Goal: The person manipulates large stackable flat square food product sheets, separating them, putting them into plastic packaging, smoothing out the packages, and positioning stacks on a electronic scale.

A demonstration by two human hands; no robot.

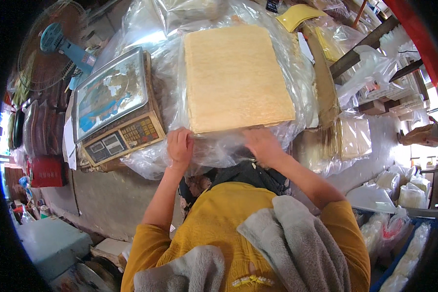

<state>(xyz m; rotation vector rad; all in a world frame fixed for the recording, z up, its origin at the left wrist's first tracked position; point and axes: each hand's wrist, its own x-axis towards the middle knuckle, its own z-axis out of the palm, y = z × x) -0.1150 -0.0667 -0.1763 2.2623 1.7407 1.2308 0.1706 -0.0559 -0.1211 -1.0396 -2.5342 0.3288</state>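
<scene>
A broad stack of thin tan sheets [237,78] lies in front of me, with clear plastic film [219,148] under it and around its sides. At the stack's near left corner is my left hand [180,146], its fingers curled in against the film and the corner. My right hand [264,146] is at the near edge, right of the middle. It is slightly blurred, and its fingertips are hidden at the rim of the stack, so its hold cannot be made out. Crumpled film hangs down between the two hands.
A weighing scale [111,98] with a worn metal pan and a keypad [137,131] stands close on the left. Beyond it is a blue fan [56,40]. A cardboard piece [323,87] flanks the stack's right side. Bagged sheets [354,137] lie lower right, near metal shelf bars [365,47].
</scene>
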